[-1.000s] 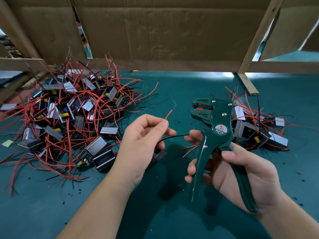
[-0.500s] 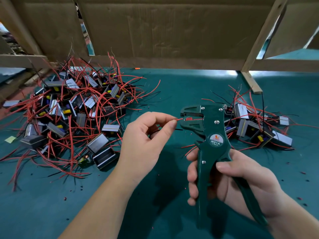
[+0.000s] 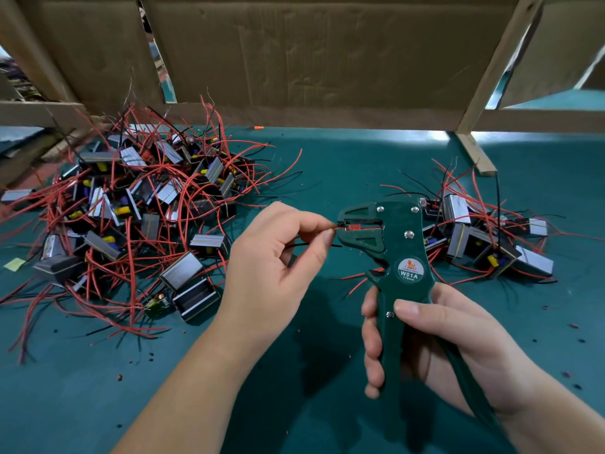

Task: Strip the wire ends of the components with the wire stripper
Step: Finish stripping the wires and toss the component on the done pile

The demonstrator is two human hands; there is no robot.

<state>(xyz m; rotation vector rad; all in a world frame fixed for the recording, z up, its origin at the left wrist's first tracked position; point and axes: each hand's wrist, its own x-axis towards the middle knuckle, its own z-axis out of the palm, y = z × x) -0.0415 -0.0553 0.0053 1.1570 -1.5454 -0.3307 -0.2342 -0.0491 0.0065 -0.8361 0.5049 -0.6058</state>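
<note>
On the table (image 3: 327, 165), between a big pile (image 3: 140, 204) and a small pile (image 3: 484, 237) of components, the right hand (image 3: 458, 348) grips the stripper (image 3: 393, 257) and the left hand (image 3: 278, 257) pinches a red wire (image 3: 334, 228), its end in the jaws. A shallow or slipping wire could strip short or lose strands; fingertips (image 3: 327, 239) just beside the jaws risk a pinch.

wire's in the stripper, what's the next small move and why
Probably squeeze the handles with the right hand: the left hand pinches the red wire with its end already in the mouth of the wire stripper, whose handles are spread apart.
</note>
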